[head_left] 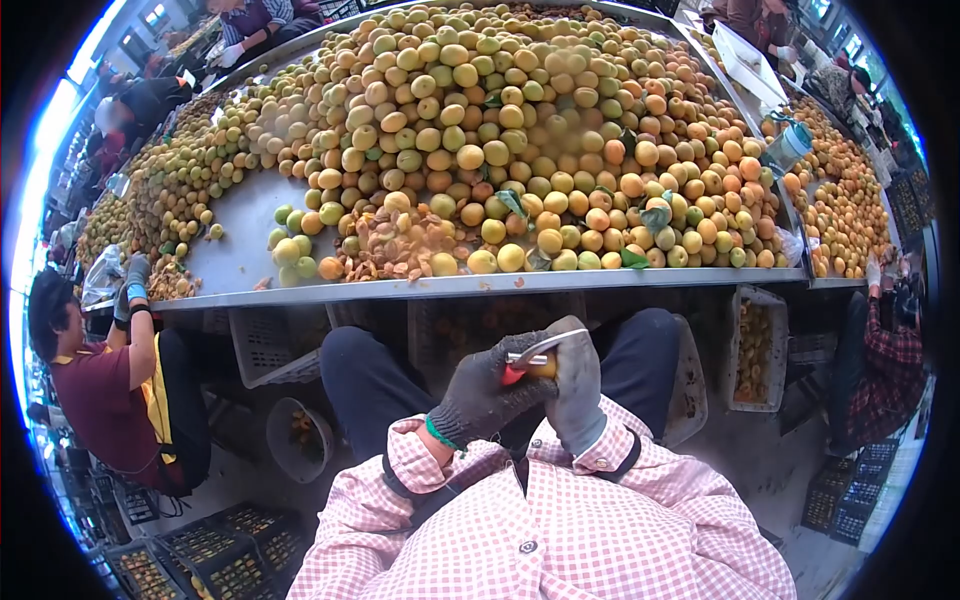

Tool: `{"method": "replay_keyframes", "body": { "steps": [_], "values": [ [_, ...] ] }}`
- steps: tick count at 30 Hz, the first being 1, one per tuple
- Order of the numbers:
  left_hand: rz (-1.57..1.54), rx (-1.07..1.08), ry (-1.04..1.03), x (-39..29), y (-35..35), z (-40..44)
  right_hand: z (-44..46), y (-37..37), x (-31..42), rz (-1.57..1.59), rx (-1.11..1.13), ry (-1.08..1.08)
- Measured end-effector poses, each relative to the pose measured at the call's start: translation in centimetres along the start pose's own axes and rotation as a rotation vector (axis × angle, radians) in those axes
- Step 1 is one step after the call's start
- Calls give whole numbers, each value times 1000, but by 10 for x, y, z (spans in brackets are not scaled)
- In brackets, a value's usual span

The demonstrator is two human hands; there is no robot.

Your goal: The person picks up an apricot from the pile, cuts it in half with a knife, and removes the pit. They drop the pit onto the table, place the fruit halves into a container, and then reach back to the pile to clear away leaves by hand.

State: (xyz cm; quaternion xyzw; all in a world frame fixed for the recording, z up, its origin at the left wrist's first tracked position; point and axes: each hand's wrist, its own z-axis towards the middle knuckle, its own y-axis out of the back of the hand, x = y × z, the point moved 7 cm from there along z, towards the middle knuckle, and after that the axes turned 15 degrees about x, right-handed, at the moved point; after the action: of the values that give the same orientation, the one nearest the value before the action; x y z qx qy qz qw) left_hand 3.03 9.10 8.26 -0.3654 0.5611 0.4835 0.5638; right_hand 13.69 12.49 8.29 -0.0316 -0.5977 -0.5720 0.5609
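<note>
My gloved hands meet above my lap. My left hand (490, 392), in a dark glove with a green cuff edge, is closed around a small cutting tool (538, 350) with a red part and a thin curved metal strip. The strip reaches across to my right hand (577, 385). That hand wears a grey glove and its fingers are closed round a yellow-orange apricot (545, 368), mostly hidden between both hands. Just ahead, a heap of apricots (470, 155) covers much of the metal table (255, 215). Split apricot pieces (405, 240) lie near its front edge.
Below the table stand a white crate (265, 345), a white bucket (298, 440) and a crate of fruit (752, 350). A blue-lidded jug (790, 145) is at the right divider. People work on the left (105, 385) and right (885, 365). Black crates (225, 550) stand lower left.
</note>
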Motion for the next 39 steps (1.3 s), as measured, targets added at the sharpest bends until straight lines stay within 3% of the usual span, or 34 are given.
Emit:
{"method": "replay_keyframes", "body": {
  "steps": [2, 4, 6, 10, 11, 12, 14, 16, 18, 20, 22, 24, 26, 27, 28, 29, 30, 32, 33, 34, 36, 37, 39],
  "values": [
    [-115, -31, 69, 3, -3, -3, 7, 9, -3, 475, -139, -140],
    [-230, -63, 136, 9, -5, -8, 11, 15, 10, 456, -248, -160],
    [-553, -126, 234, 21, -10, -13, 7, 14, 9, 540, -326, -142],
    [-628, -114, 264, 14, -4, -7, 9, 12, 5, 297, -179, -97],
    [-276, -33, 148, -1, 7, -1, 11, 7, 5, 241, 7, -28],
    [79, 52, 28, -18, 11, 4, 7, 2, 4, 241, 8, -29],
    [162, 77, 0, -25, 13, 7, -6, -1, -8, 300, -149, -146],
    [134, 120, 9, -21, 6, 8, -2, 6, -2, 353, -113, -122],
    [91, 67, -56, -23, -3, 4, 5, 23, 21, 163, -174, -51],
    [-240, -126, 151, -8, -4, -5, 8, 27, 35, 168, -287, -28],
    [-283, -200, 163, -12, -3, 0, 6, 16, 17, 628, -335, -29],
    [-811, -157, 246, 3, -11, 1, 11, 18, 12, 592, -319, 14],
    [-882, -182, 236, 7, -4, 0, 18, 19, 13, 108, -154, -80],
    [-957, -191, 231, 12, -3, -1, 14, 7, -12, 358, -85, -158],
    [-1031, -193, 224, 17, -1, 0, 13, 8, -19, 356, -95, -159],
    [-194, -141, 383, 26, 14, -5, 8, -12, -41, 1114, -34, -348],
    [-195, -130, 382, 44, 20, -7, 0, -39, -43, 1874, 39, -520],
    [-1636, 394, -143, 37, 0, -2, -2, -32, -45, 1703, 93, -486],
    [-1653, 276, -66, 27, 5, -1, 1, -27, -37, 1831, 81, -527],
    [-1651, 278, -67, 28, 4, 1, 2, -27, -31, 1960, 69, -568],
    [-553, -252, 364, 65, 34, -11, -1, -31, -39, 1883, 59, -587],
    [-160, -212, 461, 63, 45, -11, -4, -32, -48, 1709, 75, -618],
    [-5, -269, 382, 44, 57, -11, -10, -34, -63, 1536, 89, -641]
  ]
}}
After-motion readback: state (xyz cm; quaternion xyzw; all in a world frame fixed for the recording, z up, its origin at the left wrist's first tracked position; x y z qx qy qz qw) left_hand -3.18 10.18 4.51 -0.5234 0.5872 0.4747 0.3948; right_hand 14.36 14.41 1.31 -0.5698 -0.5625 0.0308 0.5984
